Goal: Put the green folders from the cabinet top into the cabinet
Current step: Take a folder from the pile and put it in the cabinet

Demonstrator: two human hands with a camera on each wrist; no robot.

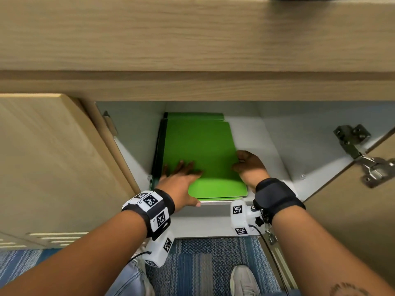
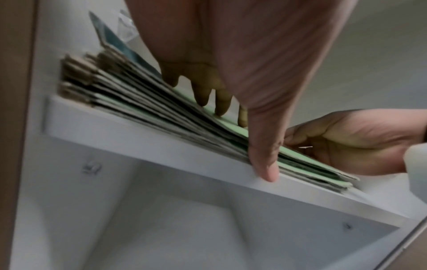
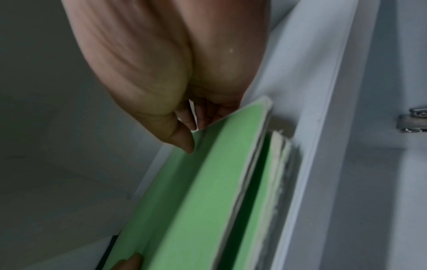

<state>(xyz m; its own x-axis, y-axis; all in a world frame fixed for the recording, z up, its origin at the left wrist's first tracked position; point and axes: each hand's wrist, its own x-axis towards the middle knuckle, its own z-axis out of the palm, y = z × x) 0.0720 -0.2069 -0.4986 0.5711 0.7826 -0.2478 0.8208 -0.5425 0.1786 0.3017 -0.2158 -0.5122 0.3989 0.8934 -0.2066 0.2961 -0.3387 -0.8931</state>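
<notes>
A stack of green folders lies flat on the white shelf inside the open cabinet, against its left wall. My left hand rests flat on the top folder near its front left corner, fingers spread and straight. In the left wrist view my left hand has its thumb hanging over the front edge of the folder stack. My right hand pinches the right edge of the top folder. The right wrist view shows my right hand with the thumb on top of the green folder and the fingers curled behind its edge.
The wooden cabinet top juts out above the opening. The left door and right door stand open, with a metal hinge on the right. White shelf space lies to the right of the stack. Blue carpet and a shoe are below.
</notes>
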